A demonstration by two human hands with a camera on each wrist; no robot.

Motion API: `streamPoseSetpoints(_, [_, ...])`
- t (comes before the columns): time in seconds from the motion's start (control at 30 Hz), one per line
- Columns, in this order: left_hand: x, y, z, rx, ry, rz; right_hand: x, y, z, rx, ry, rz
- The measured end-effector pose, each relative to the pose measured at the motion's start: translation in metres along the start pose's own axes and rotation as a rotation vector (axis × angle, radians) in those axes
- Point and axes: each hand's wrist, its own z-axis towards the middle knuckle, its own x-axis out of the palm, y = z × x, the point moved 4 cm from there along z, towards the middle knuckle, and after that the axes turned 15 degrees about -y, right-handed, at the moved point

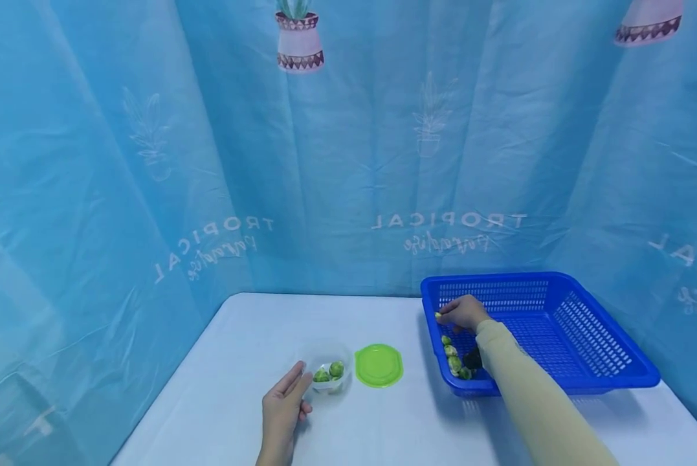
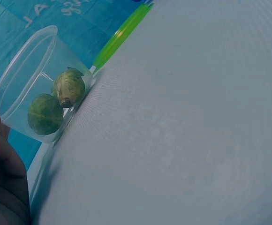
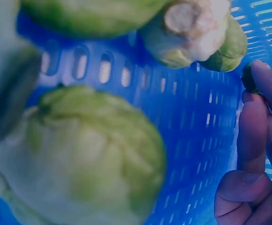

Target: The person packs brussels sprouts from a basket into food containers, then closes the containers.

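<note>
At the table's middle stands a clear plastic container (image 1: 332,388) with Brussels sprouts (image 1: 336,369) inside; the left wrist view shows two of them. My left hand (image 1: 285,404) holds the container's left side at the rim, fingers partly cut off in the left wrist view. To the right is a blue plastic basket (image 1: 581,349), where several Brussels sprouts (image 1: 453,364) line the left side. My right hand (image 1: 466,313) reaches in at the far left corner and pinches a small Brussels sprout (image 3: 250,78) between thumb and fingertips.
A round green lid (image 1: 379,366) lies flat between the container and the basket. The white table (image 1: 220,414) runs back to a blue printed curtain (image 1: 336,162), which also hangs along both sides. The basket's raised slatted walls surround my right hand.
</note>
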Motion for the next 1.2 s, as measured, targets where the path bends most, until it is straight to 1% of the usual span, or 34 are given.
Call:
streamPoseSetpoints(0.13, [0.002,0.001,0.000,-0.004,-0.002,-0.002,-0.003,0.000,-0.001,-0.016,0.008,-0.009])
streamPoseSetpoints(0.23, [0.002,0.000,0.000,0.003,0.009,-0.008,-0.002,-0.001,0.002,-0.020,0.012,-0.006])
streamPoseSetpoints(0.33, [0.002,0.000,-0.001,0.006,0.011,-0.008,-0.003,-0.002,0.004,-0.017,0.015,0.006])
streamPoseSetpoints(0.6, [0.001,0.001,-0.001,0.011,-0.011,0.004,-0.005,-0.003,0.005,-0.009,0.040,0.038])
streamPoseSetpoints(0.77, [0.001,0.002,-0.001,-0.003,-0.010,0.009,-0.007,-0.003,0.006,-0.012,0.052,0.075])
streamPoseSetpoints(1.0, [0.001,-0.001,-0.003,0.005,-0.007,0.014,-0.011,0.006,0.003,-0.069,0.061,0.109])
streamPoseSetpoints(1.2, [0.001,-0.001,-0.001,0.008,-0.010,0.019,-0.016,0.015,-0.004,-0.091,0.069,0.112])
